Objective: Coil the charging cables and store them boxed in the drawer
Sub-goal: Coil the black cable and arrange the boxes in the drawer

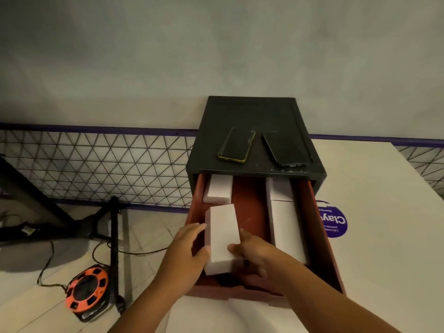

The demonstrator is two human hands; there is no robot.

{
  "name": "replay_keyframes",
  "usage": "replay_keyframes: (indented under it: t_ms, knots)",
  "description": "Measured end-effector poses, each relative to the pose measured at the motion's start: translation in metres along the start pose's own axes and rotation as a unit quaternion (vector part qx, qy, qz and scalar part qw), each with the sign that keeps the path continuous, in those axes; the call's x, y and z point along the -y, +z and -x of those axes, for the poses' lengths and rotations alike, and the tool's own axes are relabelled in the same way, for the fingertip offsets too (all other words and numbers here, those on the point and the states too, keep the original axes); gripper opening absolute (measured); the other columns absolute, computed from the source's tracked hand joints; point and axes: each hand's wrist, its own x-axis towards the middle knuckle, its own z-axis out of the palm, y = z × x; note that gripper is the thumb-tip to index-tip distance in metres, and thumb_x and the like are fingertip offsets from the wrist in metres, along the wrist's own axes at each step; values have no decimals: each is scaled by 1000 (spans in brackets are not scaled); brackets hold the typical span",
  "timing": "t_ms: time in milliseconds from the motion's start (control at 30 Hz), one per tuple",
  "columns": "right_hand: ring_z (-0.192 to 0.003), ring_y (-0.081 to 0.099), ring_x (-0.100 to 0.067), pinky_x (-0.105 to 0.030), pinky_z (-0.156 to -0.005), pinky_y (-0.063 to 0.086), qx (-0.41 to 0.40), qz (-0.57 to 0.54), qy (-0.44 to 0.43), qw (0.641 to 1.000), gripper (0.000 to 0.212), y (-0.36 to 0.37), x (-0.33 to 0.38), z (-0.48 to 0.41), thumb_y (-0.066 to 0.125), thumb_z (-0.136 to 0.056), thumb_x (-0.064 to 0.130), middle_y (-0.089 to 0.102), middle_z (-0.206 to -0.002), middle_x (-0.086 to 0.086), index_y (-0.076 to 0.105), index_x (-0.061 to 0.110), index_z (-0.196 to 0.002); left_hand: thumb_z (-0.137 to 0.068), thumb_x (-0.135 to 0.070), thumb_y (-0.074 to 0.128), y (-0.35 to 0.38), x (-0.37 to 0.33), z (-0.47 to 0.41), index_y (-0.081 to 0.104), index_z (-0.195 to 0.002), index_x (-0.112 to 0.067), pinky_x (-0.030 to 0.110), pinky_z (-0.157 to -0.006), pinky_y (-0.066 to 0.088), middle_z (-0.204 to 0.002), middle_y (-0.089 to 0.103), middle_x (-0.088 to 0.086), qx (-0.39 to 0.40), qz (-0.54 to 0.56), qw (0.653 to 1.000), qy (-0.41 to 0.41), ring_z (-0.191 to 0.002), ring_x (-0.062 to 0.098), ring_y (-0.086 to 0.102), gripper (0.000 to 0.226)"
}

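- At the bottom of the frame, two bare forearms reach up from the lower edge towards the middle.
- Lower left, on the tiled floor, lies an orange and black cable reel (87, 290) with a thin dark cord trailing from it. A black stand pole (114, 248) rises just beside it.
- Slightly above, the left hand (186, 251) grips the left side of a white oblong box (223, 234), with its thumb on the near end of the top face.
- The right hand (252, 254) grips the same box from the right, thumb on top and fingers curled at its side.
- That box sits lengthwise over the left half of the open red drawer (240, 293). Whether it touches the drawer floor cannot be told.
- On the right side of the drawer a long white box (286, 227) lies along the wall.
- Further back on the left, a smaller white box (217, 191) lies partly under the cabinet.
- Right of the drawer, a purple round sticker (335, 221) shows on the white tabletop (372, 212).
- Above the drawer stands the black cabinet (252, 111), set on the tabletop.
- On its top lie two dark phones side by side and apart: a phone with a yellowish case (236, 145) and a black phone (284, 150).
- At mid-left, a wire mesh panel (96, 164) runs along the base of the grey wall (168, 56).
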Motion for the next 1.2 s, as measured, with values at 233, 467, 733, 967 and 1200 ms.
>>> replay_keyframes:
  t_ms: [233, 467, 733, 967, 1200]
  knots:
    - [-111, 50, -24, -35, -98, 44, -28, 182, 17, 983, 37, 32, -8, -18, 49, -93, 10, 52, -129, -7, 44, 16, -129, -88, -36, 60, -21, 43, 3, 11, -150, -27, 31, -115, 23, -155, 11, -13, 72, -85, 994, 4, -142, 10, 18, 80]
    - [-123, 44, -23, -32, -103, 35, -64, 300, -10, 952, 43, 36, -6, -19, 45, -96, 12, 44, -136, -9, 31, 13, -137, -63, -50, 79, -22, 47, 7, -23, -145, -31, 32, -113, 23, -156, 3, -14, 184, -30, 982, -29, -142, 12, 13, 132]
    - [-124, 46, -28, -31, -100, 42, -98, 403, -25, 909, 65, 36, 7, -36, 41, -97, 11, 39, -140, -18, 0, 5, -148, -67, -50, 77, -15, 46, 9, -29, -141, -25, 23, -111, 19, -156, -9, -11, 150, -68, 986, -23, -143, 11, 8, 132]
    - [-123, 46, -29, -34, -101, 43, -86, 446, -61, 889, 71, 25, 13, -26, 51, -93, 13, 44, -138, -16, 7, 8, -149, -66, -43, 80, -9, 52, 9, -32, -133, -34, 23, -111, 15, -155, -9, -14, 117, -20, 993, -12, -129, -5, 3, 131]
    - [-133, 37, -22, -35, -109, 34, -114, 385, -149, 904, 69, -22, 27, 27, 61, -85, 47, 33, -149, -3, 33, 24, -143, -72, -34, 78, -3, 41, -7, -12, -148, -25, 32, -114, 18, -157, 0, -9, 38, -6, 999, -11, -144, 12, 8, 118]
